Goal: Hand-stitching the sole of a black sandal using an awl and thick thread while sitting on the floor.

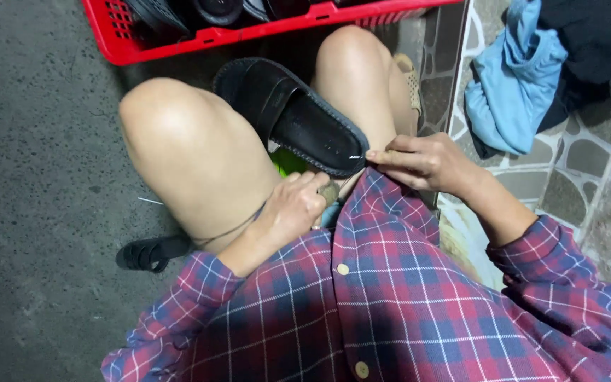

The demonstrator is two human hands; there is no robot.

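The black shoe [293, 113] at centre looks like matt leather with a smooth, stitched sole edge. At 12 o'clock the red crate [178, 39] is glossy plastic. At 2 o'clock lies soft blue cloth [514, 85]. The floor [37, 177] at 9 o'clock is rough grey concrete.
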